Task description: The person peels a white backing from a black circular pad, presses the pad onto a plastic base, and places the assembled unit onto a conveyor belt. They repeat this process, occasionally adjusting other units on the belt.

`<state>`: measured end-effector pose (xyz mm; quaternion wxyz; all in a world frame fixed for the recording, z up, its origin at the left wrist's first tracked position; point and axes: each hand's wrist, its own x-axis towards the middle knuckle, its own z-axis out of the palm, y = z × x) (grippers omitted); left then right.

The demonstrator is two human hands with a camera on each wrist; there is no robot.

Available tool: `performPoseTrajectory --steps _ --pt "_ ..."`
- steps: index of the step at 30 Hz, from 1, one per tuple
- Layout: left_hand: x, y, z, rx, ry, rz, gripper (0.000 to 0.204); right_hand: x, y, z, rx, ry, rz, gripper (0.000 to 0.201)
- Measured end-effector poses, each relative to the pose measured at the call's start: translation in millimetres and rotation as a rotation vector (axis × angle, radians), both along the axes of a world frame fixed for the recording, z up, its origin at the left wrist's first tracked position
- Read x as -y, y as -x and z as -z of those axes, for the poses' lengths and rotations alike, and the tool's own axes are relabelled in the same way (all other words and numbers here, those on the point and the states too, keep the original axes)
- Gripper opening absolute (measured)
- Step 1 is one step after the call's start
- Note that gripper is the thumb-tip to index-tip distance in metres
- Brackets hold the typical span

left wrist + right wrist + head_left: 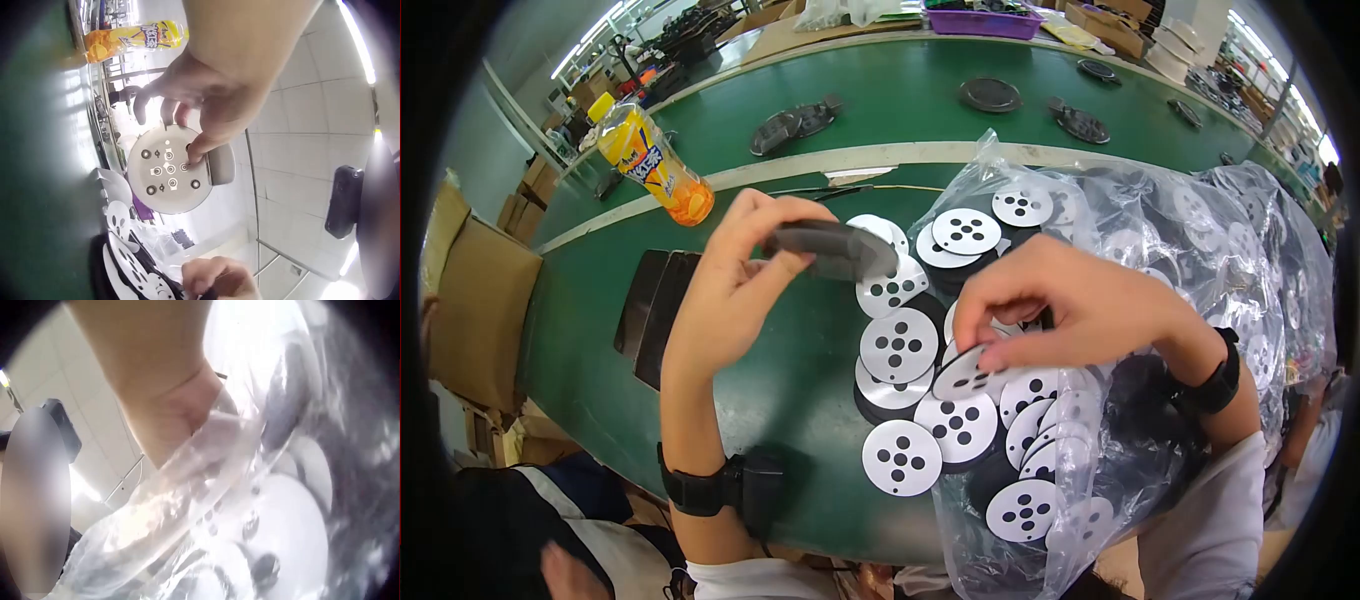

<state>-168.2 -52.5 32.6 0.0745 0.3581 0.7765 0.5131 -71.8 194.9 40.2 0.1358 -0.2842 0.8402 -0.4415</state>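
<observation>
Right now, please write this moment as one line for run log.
left hand: pinches grey round part with side tab | right hand: pinches white disc with dark holes, tilted | clear plastic bag: more such discs inside

The person's left forearm [690,415] rises nearly upright, its hand [735,285] lifted and bent inward at the wrist, thumb [778,278] and fingers [765,215] gripping from opposite sides. The right forearm [1235,418] slants in from the lower right; the right hand [1072,300] points toward the left one, thumb [1030,350] and curled index finger [970,308] pinching. The hands are apart.
</observation>
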Motion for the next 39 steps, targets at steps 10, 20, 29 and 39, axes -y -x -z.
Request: performPoseTrajectory --steps 10,20,29,39 --pt "-43 -38 12 0.601 -0.618 0.532 0.051 3 -8 -22 0.092 0.748 0.531 0.019" --pt "-32 -71 4 0.7 -0.422 0.299 0.044 29 -29 -21 0.133 0.74 0.458 0.023" --pt "-28 -86 2 0.343 -0.464 -0.109 0.053 19 -41 -39 0.041 0.407 0.362 0.018" --pt "-25 -87 -5 0.506 -0.522 0.003 0.057 23 -41 -37 -0.401 0.368 0.348 0.008"
